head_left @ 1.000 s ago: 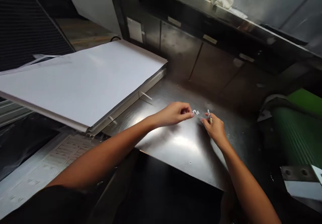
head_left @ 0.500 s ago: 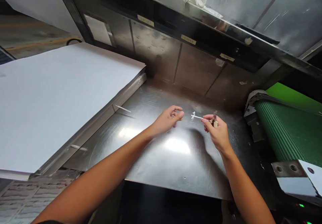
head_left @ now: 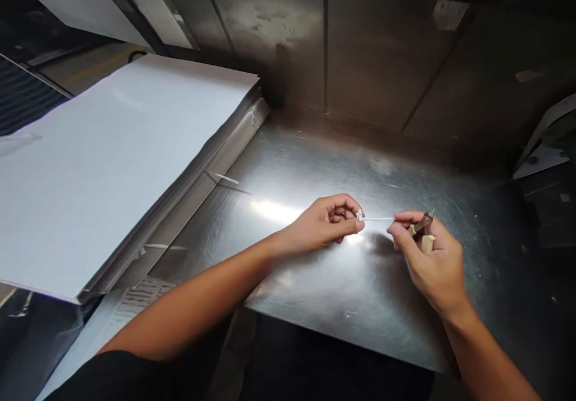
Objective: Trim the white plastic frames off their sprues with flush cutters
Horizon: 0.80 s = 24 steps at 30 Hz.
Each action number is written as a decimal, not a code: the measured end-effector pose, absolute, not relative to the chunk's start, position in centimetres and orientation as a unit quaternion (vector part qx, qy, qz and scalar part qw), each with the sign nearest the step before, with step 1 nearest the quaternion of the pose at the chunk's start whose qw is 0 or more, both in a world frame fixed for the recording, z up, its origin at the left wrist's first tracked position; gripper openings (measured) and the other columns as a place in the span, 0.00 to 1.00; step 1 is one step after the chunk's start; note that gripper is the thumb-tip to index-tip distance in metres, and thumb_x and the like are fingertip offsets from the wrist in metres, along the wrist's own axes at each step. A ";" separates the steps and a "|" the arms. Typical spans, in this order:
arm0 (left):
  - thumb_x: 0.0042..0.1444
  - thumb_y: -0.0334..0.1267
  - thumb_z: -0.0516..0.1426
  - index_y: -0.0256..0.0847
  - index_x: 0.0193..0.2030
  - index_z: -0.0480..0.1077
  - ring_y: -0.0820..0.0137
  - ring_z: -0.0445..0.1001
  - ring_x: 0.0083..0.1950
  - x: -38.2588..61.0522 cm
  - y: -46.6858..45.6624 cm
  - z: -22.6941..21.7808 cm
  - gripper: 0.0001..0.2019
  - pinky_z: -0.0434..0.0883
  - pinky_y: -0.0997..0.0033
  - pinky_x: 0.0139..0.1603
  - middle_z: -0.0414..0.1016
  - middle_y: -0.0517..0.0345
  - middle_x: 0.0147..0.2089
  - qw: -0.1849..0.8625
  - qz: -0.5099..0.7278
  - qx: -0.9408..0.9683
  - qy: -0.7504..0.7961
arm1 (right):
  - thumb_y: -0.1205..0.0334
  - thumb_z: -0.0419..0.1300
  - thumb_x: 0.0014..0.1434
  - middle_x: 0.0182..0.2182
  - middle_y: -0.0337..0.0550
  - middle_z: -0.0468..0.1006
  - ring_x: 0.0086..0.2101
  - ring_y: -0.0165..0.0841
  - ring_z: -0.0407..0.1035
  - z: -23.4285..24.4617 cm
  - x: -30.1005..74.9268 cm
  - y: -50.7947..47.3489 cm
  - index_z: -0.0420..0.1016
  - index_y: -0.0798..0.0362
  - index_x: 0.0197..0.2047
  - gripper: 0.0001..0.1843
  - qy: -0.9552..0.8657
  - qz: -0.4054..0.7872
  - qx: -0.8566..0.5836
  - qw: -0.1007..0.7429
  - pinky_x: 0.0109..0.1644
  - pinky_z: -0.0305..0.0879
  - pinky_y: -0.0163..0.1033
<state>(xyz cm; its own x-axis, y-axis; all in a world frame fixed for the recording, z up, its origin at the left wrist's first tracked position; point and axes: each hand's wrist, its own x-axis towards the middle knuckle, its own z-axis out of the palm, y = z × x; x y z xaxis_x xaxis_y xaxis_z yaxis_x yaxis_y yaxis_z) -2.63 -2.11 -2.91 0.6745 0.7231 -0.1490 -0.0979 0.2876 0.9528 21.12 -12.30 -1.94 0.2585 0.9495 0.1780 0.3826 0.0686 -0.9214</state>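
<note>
Left hand (head_left: 321, 224): I've got it curled and closed, with thumb and fingertips pinching the knobbed end of a white plastic piece (head_left: 378, 218).

Right hand (head_left: 432, 263): closed too, well apart from the left, with the fingers wrapped around a small hand tool (head_left: 423, 223).

Piece: it's strung out between the two hands, a thin straight stem running almost level, with the knob at the left-hand end. The far end reaches the right hand's fingers. From here, I can't tell whether the tool is biting on it.

Tool: dark metal tip poking up past the right thumb, cream grip showing between the fingers. It's too small and too covered for me to call the exact type.

Work surface: a steel tabletop (head_left: 324, 305), scuffed and throwing a bright glare just under the hands. Both forearms reach in over its near edge.

Stack: a thick stack of white sheets (head_left: 112, 167) sits to the left, well apart from the hands, angled across the table's left side.

Loose bits: a white plastic strip (head_left: 224, 177) lies on the steel just beside the stack, and a second strip (head_left: 164, 247) lies farther along that edge.

Below left: a printed sheet (head_left: 139, 293) shows past the table edge.

Backdrop: dark metal wall panels (head_left: 378, 47) rise behind the table.
</note>
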 end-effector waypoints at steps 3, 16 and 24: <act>0.56 0.47 0.81 0.40 0.46 0.76 0.78 0.69 0.28 -2.6 -2.1 -2.6 0.24 0.68 0.78 0.27 0.75 0.64 0.35 0.734 0.307 0.510 0.327 | 0.40 0.72 0.78 0.33 0.38 0.81 0.30 0.33 0.75 -1.9 21.3 -12.3 0.85 0.49 0.54 0.20 -0.547 0.324 -0.608 0.476 0.34 0.72 0.35; 0.63 0.48 0.80 0.39 0.46 0.75 0.80 0.72 0.25 -3.0 -2.4 -1.9 0.22 0.66 0.82 0.20 0.78 0.62 0.38 0.700 0.399 0.497 0.321 | 0.34 0.58 0.89 0.38 0.37 0.83 0.32 0.32 0.77 -2.3 21.4 -13.3 0.81 0.45 0.60 0.24 -0.616 0.312 -0.593 0.414 0.35 0.71 0.37; 0.67 0.37 0.77 0.40 0.47 0.80 0.80 0.74 0.30 -3.3 -3.4 -1.9 0.12 0.74 0.83 0.30 0.77 0.63 0.36 0.690 0.388 0.542 0.282 | 0.40 0.58 0.90 0.41 0.36 0.84 0.34 0.32 0.77 -2.2 21.1 -13.5 0.82 0.44 0.59 0.19 -0.639 0.304 -0.583 0.399 0.37 0.71 0.37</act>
